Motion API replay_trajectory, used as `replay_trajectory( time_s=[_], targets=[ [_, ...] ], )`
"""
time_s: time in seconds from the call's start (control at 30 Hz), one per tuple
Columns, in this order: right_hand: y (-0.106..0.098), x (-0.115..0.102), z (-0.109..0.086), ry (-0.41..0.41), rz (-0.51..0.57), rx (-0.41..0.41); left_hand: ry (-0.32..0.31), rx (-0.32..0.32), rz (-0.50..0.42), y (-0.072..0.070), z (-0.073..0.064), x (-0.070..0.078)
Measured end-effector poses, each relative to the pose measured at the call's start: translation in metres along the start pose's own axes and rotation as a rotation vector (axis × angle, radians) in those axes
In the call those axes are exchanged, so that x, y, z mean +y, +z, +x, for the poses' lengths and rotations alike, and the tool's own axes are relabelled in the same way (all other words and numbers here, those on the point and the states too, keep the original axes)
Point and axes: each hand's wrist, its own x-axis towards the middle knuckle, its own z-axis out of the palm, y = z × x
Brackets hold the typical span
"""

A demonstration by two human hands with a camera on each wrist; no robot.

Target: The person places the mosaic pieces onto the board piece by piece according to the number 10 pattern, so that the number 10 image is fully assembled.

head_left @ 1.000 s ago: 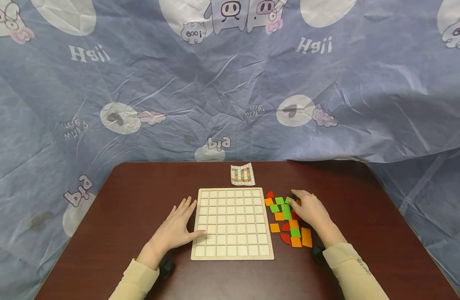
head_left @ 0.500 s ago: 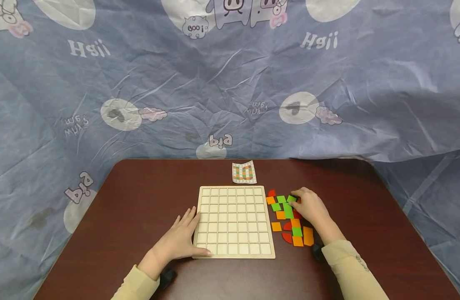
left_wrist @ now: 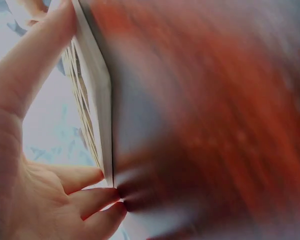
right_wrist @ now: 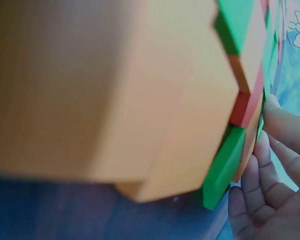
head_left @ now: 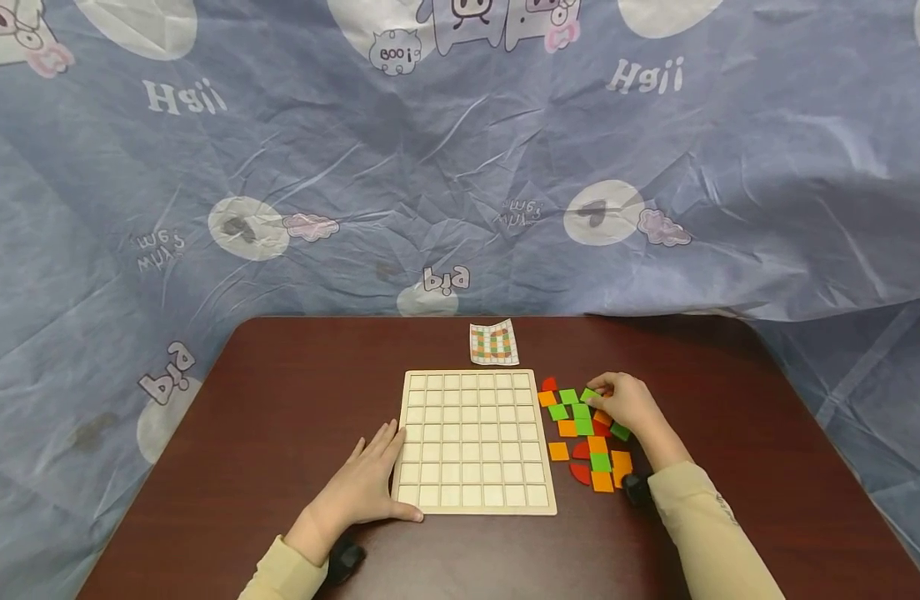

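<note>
A pale wooden grid board lies flat at the middle of the table. My left hand rests along its left side, fingers fairly straight against the edge and the thumb at the near left corner. The left wrist view shows fingertips touching the side of the board. To the right of the board, my right hand pinches a green square tile between thumb and fingers at the far end of the tile pile. Seen from the right wrist, other tiles lie close to the fingers, among them a green tile.
Orange, green and red tiles lie in a loose pile beside the board, including an orange square and a red rounded piece. A printed pattern card lies behind the board. A patterned cloth hangs past the table's far edge.
My left hand has slid toward me, its thumb going from the board's left part to the near corner. My right fingers have closed on the green tile, and more tiles show beneath that hand.
</note>
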Motion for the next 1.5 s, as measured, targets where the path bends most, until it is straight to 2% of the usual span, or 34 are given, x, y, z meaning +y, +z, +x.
replay_trajectory(
  time_s=[0.13, 0.3, 0.57, 0.77, 0.97, 1.2, 1.37, 1.5],
  targets=[
    [-0.002, -0.003, 0.003, 0.039, 0.027, -0.034, 0.002, 0.011, -0.02, 0.001, 0.0, -0.001],
    [-0.002, -0.003, 0.002, 0.032, 0.048, -0.041, 0.003, 0.041, -0.033, 0.002, -0.001, -0.004],
    [0.002, -0.006, 0.0, 0.026, 0.064, -0.009, 0.008, 0.053, -0.035, 0.003, -0.001, -0.005],
    [0.005, -0.019, 0.001, -0.008, 0.091, 0.056, 0.02, 0.059, -0.029, 0.004, -0.001, -0.004],
    [0.016, -0.057, 0.005, -0.048, 0.263, 0.045, 0.017, 0.061, -0.027, 0.005, -0.001, -0.005],
    [0.05, -0.119, 0.012, -0.041, 0.466, -0.036, 0.012, 0.051, -0.045, 0.005, -0.001, -0.007],
    [0.079, -0.152, 0.018, -0.081, 0.477, -0.076, 0.014, 0.045, -0.065, 0.005, -0.001, -0.007],
    [0.101, -0.169, 0.021, -0.131, 0.458, -0.099, 0.021, 0.045, -0.061, 0.004, -0.002, -0.007]
  ],
)
